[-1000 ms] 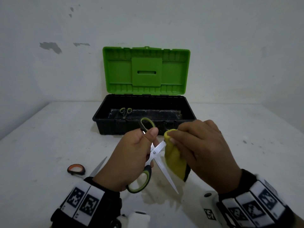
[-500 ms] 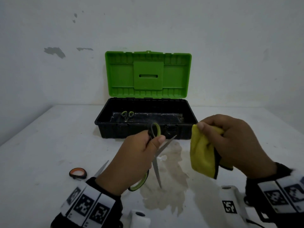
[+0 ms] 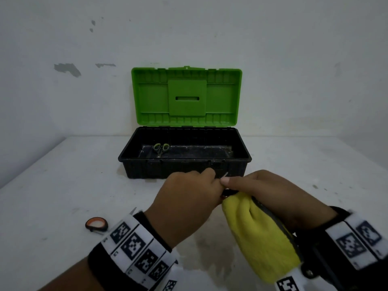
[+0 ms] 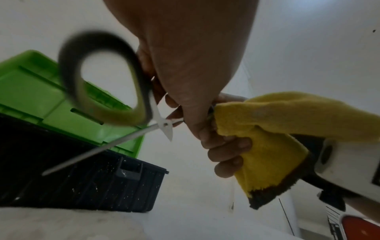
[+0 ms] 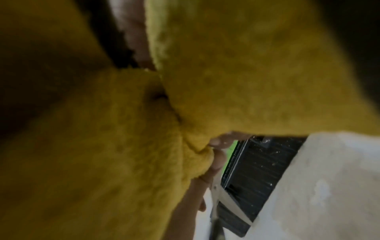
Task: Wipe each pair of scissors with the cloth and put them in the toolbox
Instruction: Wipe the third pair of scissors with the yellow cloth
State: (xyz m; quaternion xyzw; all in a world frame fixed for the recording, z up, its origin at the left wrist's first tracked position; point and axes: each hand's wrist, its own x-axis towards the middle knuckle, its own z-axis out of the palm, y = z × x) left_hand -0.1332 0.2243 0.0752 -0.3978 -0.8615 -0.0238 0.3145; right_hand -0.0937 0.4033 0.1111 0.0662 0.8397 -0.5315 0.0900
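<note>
My left hand (image 3: 195, 194) grips a pair of scissors with black-and-green handles (image 4: 98, 81). Their blades (image 4: 98, 149) are spread apart and point toward the toolbox (image 3: 184, 166). In the head view only a blade tip (image 3: 225, 174) shows above my knuckles. My right hand (image 3: 260, 190) holds the yellow cloth (image 3: 258, 234) bunched, right against my left hand by the scissors' pivot. The cloth (image 5: 185, 81) fills the right wrist view. The toolbox stands open, green lid (image 3: 186, 97) upright, with a small pair of green-handled scissors (image 3: 161, 148) lying inside at the left.
Another pair of scissors with an orange handle (image 3: 96, 224) lies on the white table (image 3: 63, 185) to the left of my left wrist. A damp stain (image 3: 210, 255) marks the table under my hands. The toolbox backs onto a white wall.
My right hand has brought the cloth back left to meet my left hand. My left hand has turned over, so the scissors' handles and blades are now hidden beneath it.
</note>
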